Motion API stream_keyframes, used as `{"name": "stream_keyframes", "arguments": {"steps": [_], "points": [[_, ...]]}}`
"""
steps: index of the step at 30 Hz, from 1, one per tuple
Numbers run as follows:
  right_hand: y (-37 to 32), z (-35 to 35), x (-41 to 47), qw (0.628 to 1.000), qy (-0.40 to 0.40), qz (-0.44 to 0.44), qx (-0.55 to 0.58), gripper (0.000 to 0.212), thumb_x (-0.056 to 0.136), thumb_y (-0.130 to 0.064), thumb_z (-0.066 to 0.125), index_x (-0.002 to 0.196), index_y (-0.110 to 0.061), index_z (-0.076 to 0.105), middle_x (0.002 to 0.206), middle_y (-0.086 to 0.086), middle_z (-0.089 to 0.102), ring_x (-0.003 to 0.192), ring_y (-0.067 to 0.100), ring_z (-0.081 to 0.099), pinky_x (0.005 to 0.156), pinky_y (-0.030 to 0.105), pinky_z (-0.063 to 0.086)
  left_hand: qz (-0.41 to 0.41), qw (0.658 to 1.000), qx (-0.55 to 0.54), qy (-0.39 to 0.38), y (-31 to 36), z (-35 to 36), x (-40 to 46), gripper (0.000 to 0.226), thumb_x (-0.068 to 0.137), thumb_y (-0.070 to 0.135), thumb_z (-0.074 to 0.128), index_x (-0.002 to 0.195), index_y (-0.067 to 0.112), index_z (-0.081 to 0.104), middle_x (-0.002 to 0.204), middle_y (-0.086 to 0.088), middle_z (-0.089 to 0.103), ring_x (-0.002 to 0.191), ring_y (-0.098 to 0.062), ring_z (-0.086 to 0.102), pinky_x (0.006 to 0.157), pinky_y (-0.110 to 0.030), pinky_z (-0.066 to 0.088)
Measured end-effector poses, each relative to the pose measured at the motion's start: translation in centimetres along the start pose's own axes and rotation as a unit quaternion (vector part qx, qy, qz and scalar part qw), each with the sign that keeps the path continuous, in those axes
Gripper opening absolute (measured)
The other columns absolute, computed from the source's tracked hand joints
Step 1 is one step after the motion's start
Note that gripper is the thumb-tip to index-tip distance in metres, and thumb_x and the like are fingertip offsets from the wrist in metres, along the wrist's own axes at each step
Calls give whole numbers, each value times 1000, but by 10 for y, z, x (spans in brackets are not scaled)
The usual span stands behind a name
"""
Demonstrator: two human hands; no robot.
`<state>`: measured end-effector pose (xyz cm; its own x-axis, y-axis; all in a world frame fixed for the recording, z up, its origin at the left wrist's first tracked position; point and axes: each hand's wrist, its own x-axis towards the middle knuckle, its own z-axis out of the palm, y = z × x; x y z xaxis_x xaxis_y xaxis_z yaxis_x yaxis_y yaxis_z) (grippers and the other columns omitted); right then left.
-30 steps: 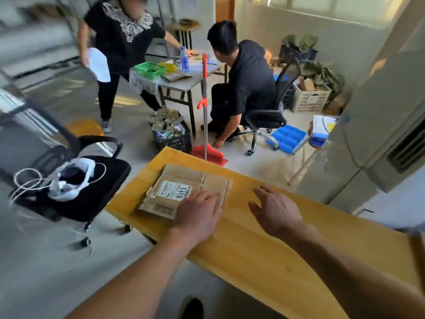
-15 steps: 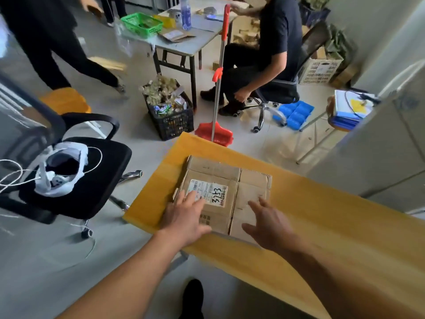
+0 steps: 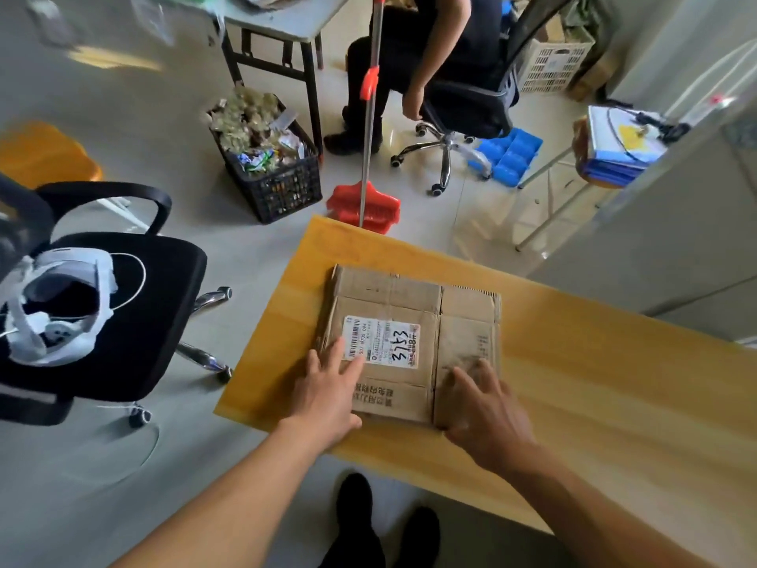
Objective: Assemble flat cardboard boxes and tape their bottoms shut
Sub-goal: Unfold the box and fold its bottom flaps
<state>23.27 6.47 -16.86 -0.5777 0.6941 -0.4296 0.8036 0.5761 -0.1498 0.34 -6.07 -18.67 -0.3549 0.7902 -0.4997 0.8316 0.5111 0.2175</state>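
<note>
A stack of flat brown cardboard boxes (image 3: 413, 305) lies at the left end of a yellow wooden table (image 3: 594, 395). The top one carries a white shipping label (image 3: 383, 344) with handwritten digits. My left hand (image 3: 327, 393) lies flat on the stack's near left corner, fingers spread, fingertips touching the label's edge. My right hand (image 3: 487, 407) rests on the near right part of the stack, fingers apart and slightly curled at the near edge. Neither hand grips anything.
A black office chair (image 3: 123, 305) with a white headset (image 3: 57, 309) stands left of the table. Beyond the table are a red broom (image 3: 364, 202), a black crate of rubbish (image 3: 270, 157), a seated person (image 3: 430, 47) and blue trays (image 3: 508, 155). A grey cabinet (image 3: 676, 207) stands right.
The view has tilted down and closer to the table. Both hands moved onto the near edge of the cardboard stack; the right hand came from the bare table onto the cardboard.
</note>
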Motion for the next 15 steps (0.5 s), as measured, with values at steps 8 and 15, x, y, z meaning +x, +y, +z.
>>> {"name": "stream_keyframes", "arguments": {"steps": [8, 15], "points": [[21, -16, -3, 988, 59, -103, 101, 34, 95, -56, 32, 109, -36, 55, 119, -17, 44, 100, 14, 55, 69, 28, 52, 17, 997, -36, 60, -15, -15, -7, 101, 72, 51, 75, 150, 38, 13, 161, 9, -8, 145, -33, 14, 112, -46, 35], [18, -96, -13, 952, 134, -100, 257, 48, 91, -61, 33, 104, -29, 66, 92, -12, 68, 77, 8, 64, 62, 30, 54, 46, 970, -135, 195, -8, -79, -28, 82, 75, 23, 75, 147, 29, 37, 156, 4, 20, 138, -22, 33, 109, -34, 38]]}}
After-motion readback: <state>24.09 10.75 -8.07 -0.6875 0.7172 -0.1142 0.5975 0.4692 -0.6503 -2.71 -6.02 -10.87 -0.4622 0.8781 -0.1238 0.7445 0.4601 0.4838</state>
